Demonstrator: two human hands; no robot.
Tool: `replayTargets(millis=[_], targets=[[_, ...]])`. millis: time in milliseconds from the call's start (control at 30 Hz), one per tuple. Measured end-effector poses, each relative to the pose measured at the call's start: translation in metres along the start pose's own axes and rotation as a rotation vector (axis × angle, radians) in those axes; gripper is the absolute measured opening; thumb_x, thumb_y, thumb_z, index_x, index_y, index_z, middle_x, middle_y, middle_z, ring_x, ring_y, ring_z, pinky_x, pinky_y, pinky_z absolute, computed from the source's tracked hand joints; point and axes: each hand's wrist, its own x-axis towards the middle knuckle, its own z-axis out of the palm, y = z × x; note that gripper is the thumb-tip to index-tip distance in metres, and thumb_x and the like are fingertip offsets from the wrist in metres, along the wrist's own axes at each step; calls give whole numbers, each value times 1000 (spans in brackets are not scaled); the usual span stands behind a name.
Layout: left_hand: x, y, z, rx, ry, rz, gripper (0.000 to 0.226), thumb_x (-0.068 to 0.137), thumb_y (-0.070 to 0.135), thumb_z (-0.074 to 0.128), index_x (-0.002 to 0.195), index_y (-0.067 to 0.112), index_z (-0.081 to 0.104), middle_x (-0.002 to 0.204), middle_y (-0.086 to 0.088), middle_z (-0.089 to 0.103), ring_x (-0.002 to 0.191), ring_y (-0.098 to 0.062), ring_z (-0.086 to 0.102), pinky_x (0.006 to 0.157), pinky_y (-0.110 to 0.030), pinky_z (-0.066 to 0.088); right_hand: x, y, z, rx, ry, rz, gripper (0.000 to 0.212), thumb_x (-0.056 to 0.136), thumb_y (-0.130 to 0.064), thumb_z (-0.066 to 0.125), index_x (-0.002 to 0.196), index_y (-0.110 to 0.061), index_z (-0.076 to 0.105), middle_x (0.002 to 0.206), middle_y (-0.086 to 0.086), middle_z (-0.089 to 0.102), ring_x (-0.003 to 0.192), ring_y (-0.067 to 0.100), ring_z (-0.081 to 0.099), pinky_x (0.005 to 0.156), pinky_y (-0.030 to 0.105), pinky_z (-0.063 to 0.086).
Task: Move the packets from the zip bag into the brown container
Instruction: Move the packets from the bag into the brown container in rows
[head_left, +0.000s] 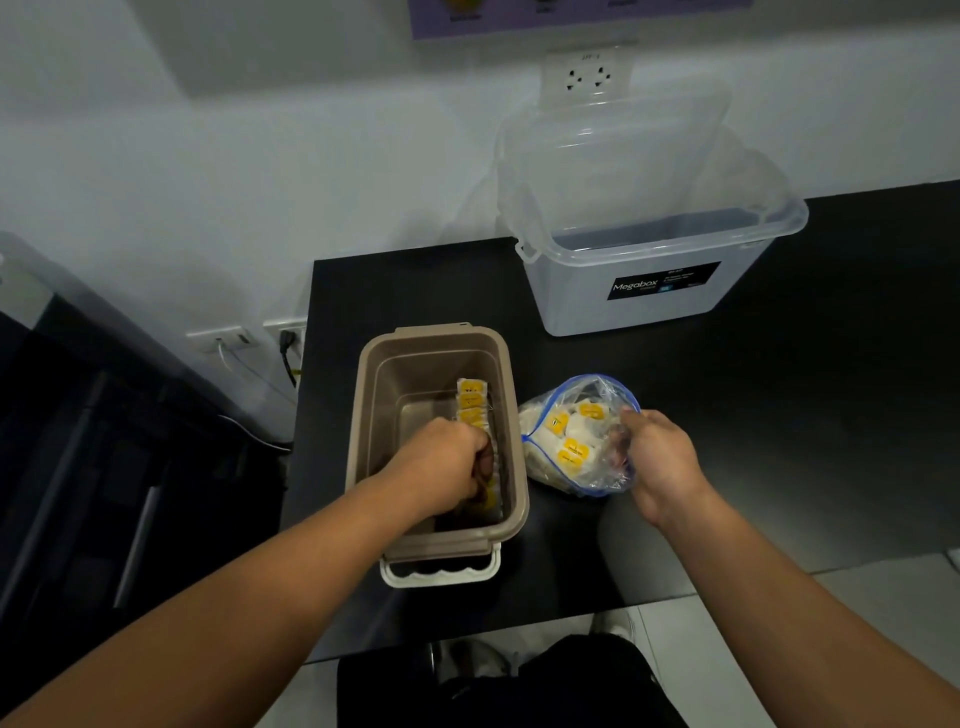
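Packets (471, 397) yellow-labelled, left grip (441, 457) clamped on them in brown container (415, 364), right grip (660, 457) clamping crinkly zip bag (587, 395)

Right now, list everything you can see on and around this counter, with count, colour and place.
brown container: one, brown with a white latch, near left of the counter
packets in container: several, white with yellow labels, in a row along its right inner wall
zip bag: one, clear with a blue edge, open, just right of the container
packets in bag: several, white and yellow, loose inside
clear box: one, black Megabox label, far right
lid: one, clear, upright behind the box
counter: one, black
wall socket: one, white, above the box
left hand: inside the container, fingers curled on packets
right hand: grips the bag's edge
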Motion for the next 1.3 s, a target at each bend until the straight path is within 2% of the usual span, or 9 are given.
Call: replayTargets(millis=[200, 267, 367, 500, 633, 767, 967, 1067, 1300], targets=[[-1, 3, -8, -22, -6, 5, 27, 81, 13, 76, 75, 32, 58, 83, 9, 65, 79, -9, 64, 78, -28, 56, 5, 3, 0, -37, -16, 5, 25, 107, -18, 53, 83, -12, 55, 70, 5, 53, 56, 16, 49, 58, 31, 46], [-4, 1, -16, -91, 8, 3, 25, 81, 13, 78, 79, 33, 63, 81, 9, 69, 77, -4, 67, 82, -27, 57, 5, 3, -1, -37, -33, 17, 21, 107, -18, 54, 87, -10, 57, 76, 11, 57, 65, 22, 57, 66, 37, 54], [-14, 2, -34, -241, 91, -19, 22, 79, 13, 82, 82, 28, 66, 74, 9, 71, 65, 7, 65, 71, -19, 52, 6, 5, -6, -31, -54, 26, 16, 107, -19, 55, 99, -6, 61, 91, 19, 62, 85, 34, 64, 80, 43, 58], [-23, 16, -58, -336, 222, -47, 19, 77, 23, 86, 82, 28, 69, 78, 6, 71, 71, 0, 66, 71, -20, 53, 6, 7, -13, -55, -145, 4, 23, 108, -20, 53, 87, -11, 56, 71, 6, 57, 55, 16, 55, 51, 27, 48], [-22, 45, -63, -384, 262, 45, 16, 79, 25, 85, 84, 30, 71, 78, 8, 71, 69, 2, 65, 71, -17, 54, 9, 2, -21, -88, -251, 13, 23, 108, -21, 52, 86, -13, 52, 63, 2, 54, 49, 14, 42, 49, 28, 36], [-6, 77, -52, -238, 175, 156, 14, 83, 27, 81, 96, 27, 77, 82, 13, 70, 73, 2, 64, 67, -11, 48, 10, -5, -25, -119, -308, 36, 22, 108, -20, 51, 89, -11, 53, 67, 5, 55, 51, 15, 42, 54, 31, 31], [31, 112, -35, 171, 26, 119, 27, 93, 26, 68, 119, 32, 70, 115, 4, 69, 100, -14, 65, 87, -33, 54, 14, -16, -31, -168, -370, 42, 19, 109, -22, 51, 95, -12, 58, 73, 4, 62, 57, 14, 55, 57, 31, 45], [44, 123, -29, 353, -111, 78, 35, 95, 25, 64, 130, 30, 65, 121, -3, 63, 105, -21, 64, 90, -36, 54, 15, -23, -31, -176, -405, 56, 19, 110, -20, 49, 95, -12, 58, 71, 2, 66, 52, 7, 65, 52, 26, 50], [52, 125, -23, 339, -71, 23, 20, 94, 26, 62, 110, 22, 73, 104, -2, 68, 92, -20, 65, 80, -35, 55, 27, -31, -31, -180, -465, 68, 18, 109, -24, 50, 103, -11, 61, 87, 8, 70, 69, 15, 73, 62, 34, 57]])
